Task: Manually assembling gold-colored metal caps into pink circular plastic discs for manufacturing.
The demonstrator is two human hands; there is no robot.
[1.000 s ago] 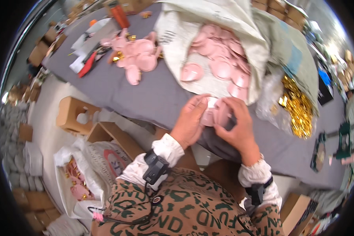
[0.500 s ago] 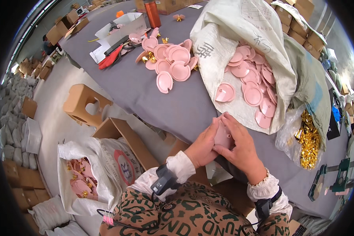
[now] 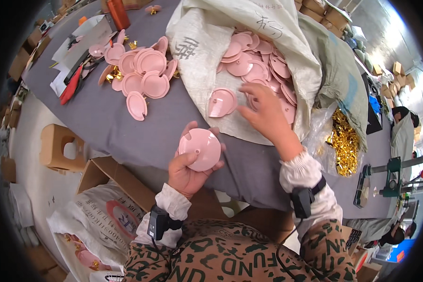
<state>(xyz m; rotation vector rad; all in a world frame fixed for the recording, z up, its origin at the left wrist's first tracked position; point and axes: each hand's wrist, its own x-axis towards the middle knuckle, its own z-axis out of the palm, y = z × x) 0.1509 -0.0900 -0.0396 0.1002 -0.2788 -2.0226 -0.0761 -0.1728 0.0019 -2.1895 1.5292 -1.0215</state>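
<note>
disc (image 3: 204,149) partly hiding left hand (image 3: 187,175), right hand (image 3: 268,113) obscuring piled discs (image 3: 241,64)

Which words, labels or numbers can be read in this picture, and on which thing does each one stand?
I leave the wording uncopied, but text stands here:
Upper white sack: large dark characters; the faint small print above is too small to read.
Lower white sack: lettering and a red ring, partly readable.
Patterned garment: dark green capitals, some cut by folds.
Pink disc in the left hand: none visible.
</note>
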